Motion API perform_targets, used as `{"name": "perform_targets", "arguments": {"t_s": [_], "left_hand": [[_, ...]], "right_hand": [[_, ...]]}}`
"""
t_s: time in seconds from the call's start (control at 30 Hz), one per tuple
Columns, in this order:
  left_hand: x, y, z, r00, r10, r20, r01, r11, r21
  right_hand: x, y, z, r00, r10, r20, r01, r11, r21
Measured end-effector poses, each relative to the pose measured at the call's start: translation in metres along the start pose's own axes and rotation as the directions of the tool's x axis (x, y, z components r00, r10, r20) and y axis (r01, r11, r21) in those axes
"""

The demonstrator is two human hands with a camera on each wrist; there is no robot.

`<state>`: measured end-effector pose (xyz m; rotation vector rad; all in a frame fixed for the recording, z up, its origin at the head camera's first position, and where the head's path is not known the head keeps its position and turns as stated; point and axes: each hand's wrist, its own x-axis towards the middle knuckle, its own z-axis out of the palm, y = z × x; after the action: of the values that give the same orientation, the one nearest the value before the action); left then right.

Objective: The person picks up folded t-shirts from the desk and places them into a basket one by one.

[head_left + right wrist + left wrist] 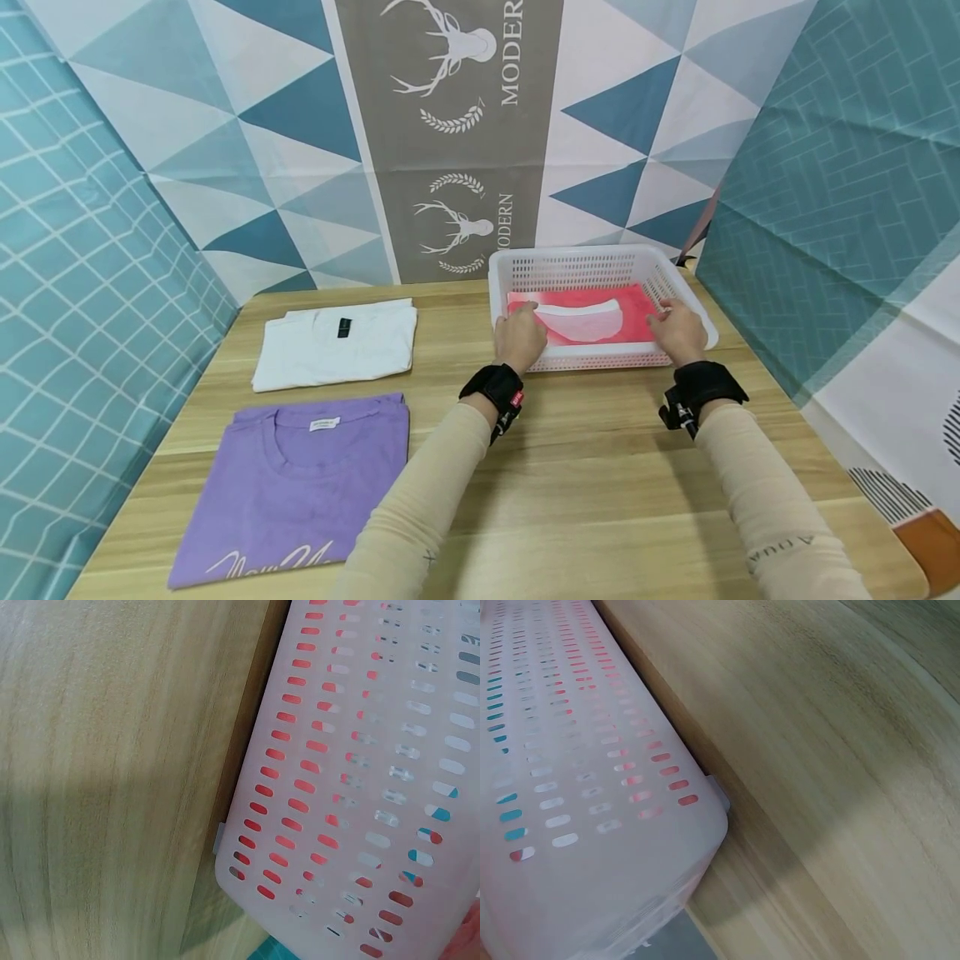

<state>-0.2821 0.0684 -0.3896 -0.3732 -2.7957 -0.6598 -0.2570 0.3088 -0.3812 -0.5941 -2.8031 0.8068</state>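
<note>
- One piece looks done: the red garment [585, 321] lies flat in the basket [600, 357].
- Two appear left — the white shirt [337, 350] and purple shirt [307, 475], folded on the table [585, 475].
- Left hand [521, 337] and right hand [679, 332] reach in at the red garment — whether they grip it, I cannot tell.

Behind the left hand [519, 337] and right hand [678, 332], open table [592, 467] runs between the sleeves [772, 492]. Ahead, the far wall of the basket [600, 353] and a patterned cloth [457, 150] block passage. Left of the left hand, a bare strip reaches the white shirt [337, 354].
</note>
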Motion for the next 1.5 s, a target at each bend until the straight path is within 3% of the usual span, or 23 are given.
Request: {"name": "perform_targets", "arguments": {"t_s": [0.13,0.27,0.37,0.57,0.7,0.83,1.03,1.17,1.27,1.33,1.5], "left_hand": [[-0.004,-0.004,-0.008,0.997,0.065,-0.047,-0.068,0.995,-0.072],[-0.012,-0.011,-0.02,0.994,0.101,-0.045,-0.108,0.98,-0.168],[-0.021,-0.016,-0.028,0.994,0.106,-0.037,-0.111,0.965,-0.237],[-0.044,-0.025,-0.042,0.989,0.114,-0.089,-0.137,0.937,-0.321],[-0.067,-0.032,-0.051,0.991,0.098,-0.089,-0.123,0.929,-0.348],[-0.09,-0.042,-0.063,0.996,0.067,-0.056,-0.083,0.918,-0.387],[-0.126,-0.072,-0.088,0.999,-0.02,-0.048,-0.005,0.886,-0.464],[-0.154,-0.103,-0.107,0.99,-0.131,-0.047,0.091,0.866,-0.492],[-0.176,-0.128,-0.122,0.972,-0.233,-0.037,0.19,0.866,-0.463],[-0.191,-0.145,-0.133,0.955,-0.294,-0.037,0.253,0.872,-0.419],[-0.224,-0.187,-0.158,0.902,-0.425,-0.068,0.391,0.875,-0.285]], "right_hand": [[-0.006,-0.001,-0.004,0.998,-0.032,-0.055,0.038,0.992,0.117],[-0.016,-0.008,-0.008,0.992,-0.062,-0.111,0.083,0.978,0.193],[-0.031,-0.014,-0.011,0.987,-0.087,-0.136,0.118,0.963,0.242],[-0.068,-0.03,-0.01,0.983,-0.089,-0.162,0.14,0.93,0.339],[-0.092,-0.044,-0.002,0.984,-0.125,-0.13,0.163,0.923,0.35],[-0.114,-0.064,0.005,0.989,-0.139,-0.046,0.146,0.908,0.392],[-0.147,-0.093,0.021,0.979,-0.153,0.138,0.057,0.844,0.533],[-0.176,-0.109,0.047,0.945,-0.181,0.272,-0.035,0.771,0.636],[-0.199,-0.119,0.069,0.901,-0.227,0.369,-0.091,0.733,0.674],[-0.212,-0.124,0.083,0.861,-0.263,0.435,-0.122,0.724,0.679],[-0.239,-0.139,0.109,0.73,-0.335,0.596,-0.211,0.719,0.662]]}}
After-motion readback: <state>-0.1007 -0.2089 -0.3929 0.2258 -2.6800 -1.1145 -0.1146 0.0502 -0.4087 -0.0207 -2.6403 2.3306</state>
